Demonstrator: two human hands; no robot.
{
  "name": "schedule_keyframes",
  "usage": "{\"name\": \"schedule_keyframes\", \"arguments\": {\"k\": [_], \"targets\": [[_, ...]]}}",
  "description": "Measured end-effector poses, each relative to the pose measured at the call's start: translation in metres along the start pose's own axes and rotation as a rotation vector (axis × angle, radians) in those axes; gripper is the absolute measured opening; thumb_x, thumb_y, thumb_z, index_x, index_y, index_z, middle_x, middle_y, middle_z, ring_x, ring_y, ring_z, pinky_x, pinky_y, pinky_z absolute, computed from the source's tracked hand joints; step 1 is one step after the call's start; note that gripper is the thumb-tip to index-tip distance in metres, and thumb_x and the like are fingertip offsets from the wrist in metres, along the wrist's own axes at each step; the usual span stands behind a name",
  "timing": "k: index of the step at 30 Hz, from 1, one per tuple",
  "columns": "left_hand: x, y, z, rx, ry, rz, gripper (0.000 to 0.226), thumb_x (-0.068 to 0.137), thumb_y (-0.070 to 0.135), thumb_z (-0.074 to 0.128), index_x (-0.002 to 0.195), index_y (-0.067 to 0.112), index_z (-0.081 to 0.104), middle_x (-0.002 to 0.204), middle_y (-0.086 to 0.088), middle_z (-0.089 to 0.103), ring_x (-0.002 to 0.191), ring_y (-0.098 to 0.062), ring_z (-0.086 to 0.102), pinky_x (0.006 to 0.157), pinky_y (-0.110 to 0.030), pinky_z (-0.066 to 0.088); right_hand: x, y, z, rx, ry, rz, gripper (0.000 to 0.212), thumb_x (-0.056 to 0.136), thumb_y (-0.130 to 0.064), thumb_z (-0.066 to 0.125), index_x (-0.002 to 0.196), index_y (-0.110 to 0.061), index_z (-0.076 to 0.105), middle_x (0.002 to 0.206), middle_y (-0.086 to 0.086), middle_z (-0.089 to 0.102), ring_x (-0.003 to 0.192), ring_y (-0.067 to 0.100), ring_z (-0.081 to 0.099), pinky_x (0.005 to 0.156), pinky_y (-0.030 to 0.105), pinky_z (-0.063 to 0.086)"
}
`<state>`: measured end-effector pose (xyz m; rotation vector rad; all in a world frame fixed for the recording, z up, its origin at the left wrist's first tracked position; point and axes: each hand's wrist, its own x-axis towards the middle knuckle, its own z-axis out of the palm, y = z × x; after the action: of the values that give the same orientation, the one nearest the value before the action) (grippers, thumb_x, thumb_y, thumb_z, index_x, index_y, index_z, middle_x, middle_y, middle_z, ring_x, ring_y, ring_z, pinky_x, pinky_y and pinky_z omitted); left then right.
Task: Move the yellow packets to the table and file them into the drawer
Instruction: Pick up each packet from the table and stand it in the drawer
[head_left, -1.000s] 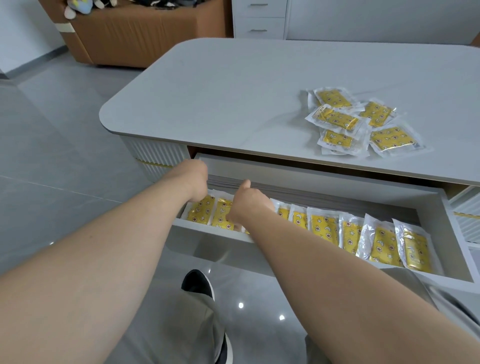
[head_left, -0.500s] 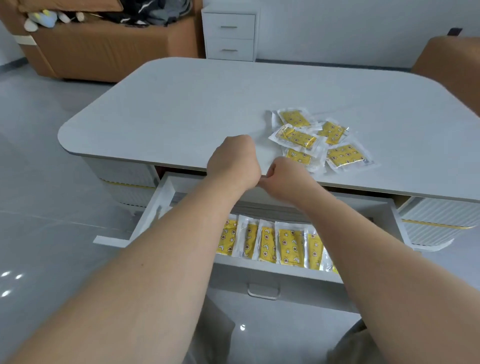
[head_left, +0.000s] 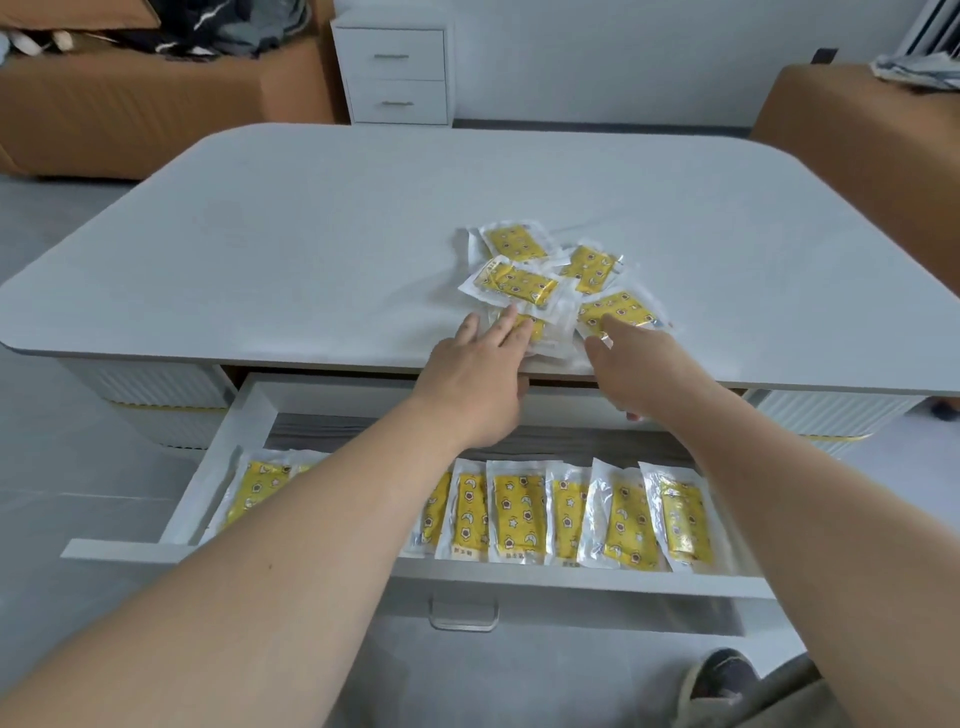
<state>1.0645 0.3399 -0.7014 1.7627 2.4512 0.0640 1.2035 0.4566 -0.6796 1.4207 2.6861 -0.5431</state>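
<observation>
Several yellow packets in clear wrap lie in a loose pile (head_left: 524, 283) near the front edge of the grey table (head_left: 311, 249). My left hand (head_left: 480, 364) reaches over that edge, its straight fingers resting on the nearest packet (head_left: 545, 332) of the pile. My right hand (head_left: 639, 364) is spread beside it, fingertips touching the packet (head_left: 621, 309) at the pile's right. Below, the white drawer (head_left: 244, 436) stands pulled out, with a row of yellow packets (head_left: 519, 512) standing on edge along its front.
Brown sofas stand at the back left (head_left: 130, 104) and back right (head_left: 857, 135). A white two-drawer cabinet (head_left: 395, 73) stands against the far wall. My shoe (head_left: 722, 680) is on the glossy floor below the drawer's handle (head_left: 462, 618).
Both hands have come up out of the drawer and reached forward onto the table, opening from curled fists to spread fingers on the packet pile. The camera view has tilted up.
</observation>
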Motion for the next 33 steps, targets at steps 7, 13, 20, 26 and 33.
{"name": "schedule_keyframes", "arguments": {"k": [7,13,20,26,33], "targets": [[-0.001,0.000,-0.001,-0.016,0.151,-0.009,0.062,0.105,0.033,0.037,0.160,0.017,0.014,0.154,-0.004,0.044,0.138,-0.028,0.041,0.108,-0.043,0.040,-0.002,0.003,0.001,0.001,0.050,0.067,0.042,0.106,-0.047,0.032,0.133,-0.021,0.052,0.088,0.000,0.065,0.065,0.020,0.070,0.065,0.030,0.050],[-0.007,0.003,-0.004,0.078,0.217,-0.098,0.039,0.106,0.040,0.037,0.126,0.014,0.059,0.116,-0.008,0.053,0.095,-0.028,0.056,0.080,-0.040,0.046,-0.014,0.010,0.001,0.002,0.187,0.094,0.035,0.104,-0.046,0.043,0.122,-0.019,0.056,0.095,0.003,0.059,0.084,0.028,0.058,0.068,0.034,0.048],[-0.011,0.004,-0.001,0.010,0.273,-0.215,0.043,0.102,0.050,0.045,0.120,0.012,0.053,0.116,-0.009,0.053,0.097,-0.026,0.058,0.079,-0.038,0.049,-0.019,0.019,0.009,0.127,0.075,0.245,0.050,0.102,-0.056,0.034,0.134,-0.018,0.038,0.088,0.008,0.069,0.049,0.024,0.071,0.063,0.041,0.063],[-0.007,0.001,0.005,0.012,0.247,-0.288,0.064,0.098,0.056,0.048,0.146,0.016,0.033,0.127,-0.012,0.057,0.114,-0.032,0.054,0.087,-0.042,0.047,-0.019,0.015,0.010,0.707,0.038,0.279,0.058,0.101,-0.022,0.051,0.155,-0.032,0.031,0.095,0.011,0.073,0.056,0.026,0.074,0.055,0.038,0.064],[-0.003,0.004,0.004,-0.062,0.178,-0.216,0.052,0.103,0.043,0.042,0.146,0.015,0.039,0.167,-0.011,0.012,0.148,-0.034,0.025,0.110,-0.047,0.038,-0.021,0.009,0.000,0.928,0.169,0.298,0.026,0.095,-0.005,0.051,0.115,-0.017,0.064,0.083,0.009,0.072,0.053,0.018,0.069,0.051,0.027,0.058]]}}
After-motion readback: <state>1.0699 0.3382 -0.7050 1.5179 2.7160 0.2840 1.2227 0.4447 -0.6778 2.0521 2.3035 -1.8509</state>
